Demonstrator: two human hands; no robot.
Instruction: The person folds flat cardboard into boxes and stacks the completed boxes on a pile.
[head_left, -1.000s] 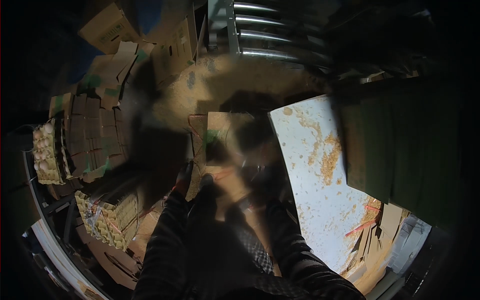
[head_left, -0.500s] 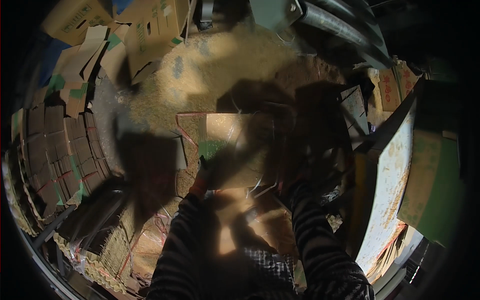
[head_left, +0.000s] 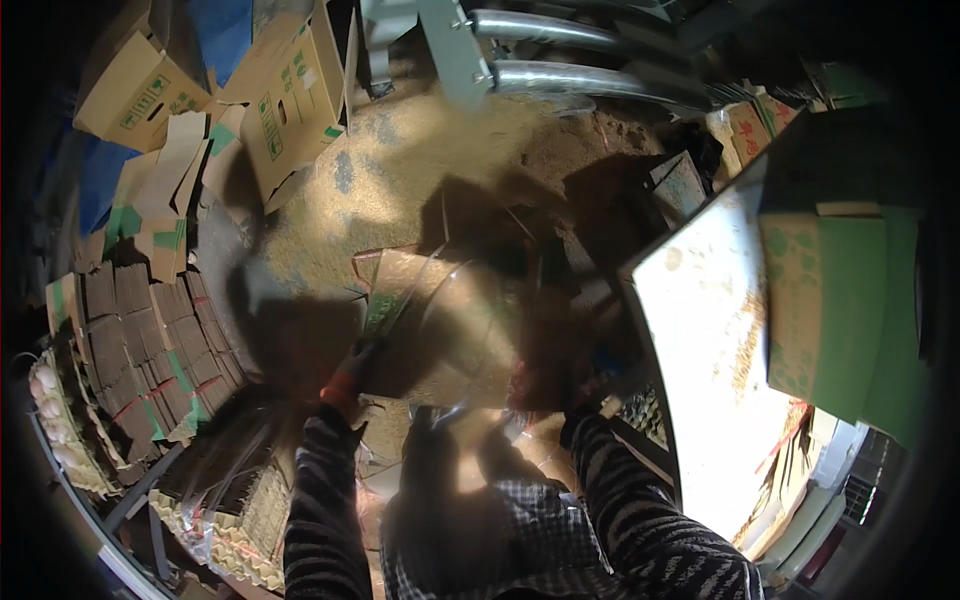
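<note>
Cardboard box (head_left: 440, 320), open top, contents blurred; left hand (head_left: 345, 385) fingers grip its 9 o'clock edge, right hand (head_left: 560, 400) at 3 o'clock, grip unclear.

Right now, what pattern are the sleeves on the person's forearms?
Dark zebra-like stripes on both sleeves, clearest in the head view.

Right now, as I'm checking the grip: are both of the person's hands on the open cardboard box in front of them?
Yes: the left hand grips the left edge of the cardboard box, and the right hand holds its right side, though motion blurs it.
</note>
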